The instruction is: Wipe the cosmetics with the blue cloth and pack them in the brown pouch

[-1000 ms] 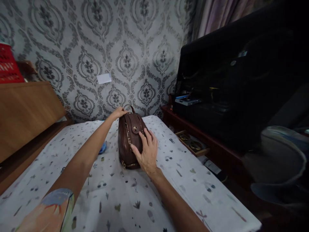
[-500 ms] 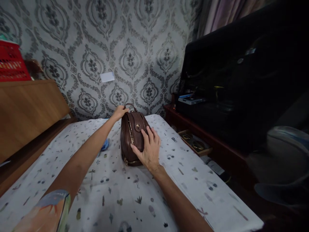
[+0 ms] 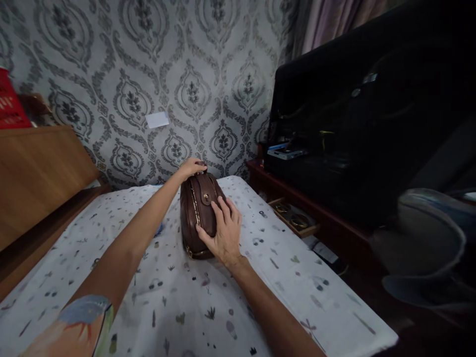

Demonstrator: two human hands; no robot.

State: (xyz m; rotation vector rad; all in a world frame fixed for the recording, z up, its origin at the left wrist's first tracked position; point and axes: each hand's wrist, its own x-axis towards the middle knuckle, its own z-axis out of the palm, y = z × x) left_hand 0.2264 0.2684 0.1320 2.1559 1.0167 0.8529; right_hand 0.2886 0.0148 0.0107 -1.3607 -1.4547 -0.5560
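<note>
A dark brown leather bag [image 3: 203, 218] with gold zips, a round gold clasp on a flap and a top handle [image 3: 201, 164] stands on the patterned white bedsheet [image 3: 178, 302]. At its top, my left hand [image 3: 191, 167] is closed on the handle; part of the handle is hidden under the fingers. My right hand [image 3: 225, 233] rests against the lower front and right side of the bag. Its fingers are spread over the leather and the thumb lies near the left front zip. The bag's back faces the wall and is out of sight.
A wooden headboard [image 3: 37, 173] borders the bed on the left, with a red basket [image 3: 11, 106] on top. Beyond the bag is a patterned wall [image 3: 191, 114] bearing a white plate. Right stand a large dark screen [image 3: 345, 129], an open drawer [image 3: 297, 220] and a blurred chair [image 3: 427, 238].
My left hand has shifted right over the handle at the bag's top and closed on it. My right hand stays spread on the bag's front. The view has turned slightly right.
</note>
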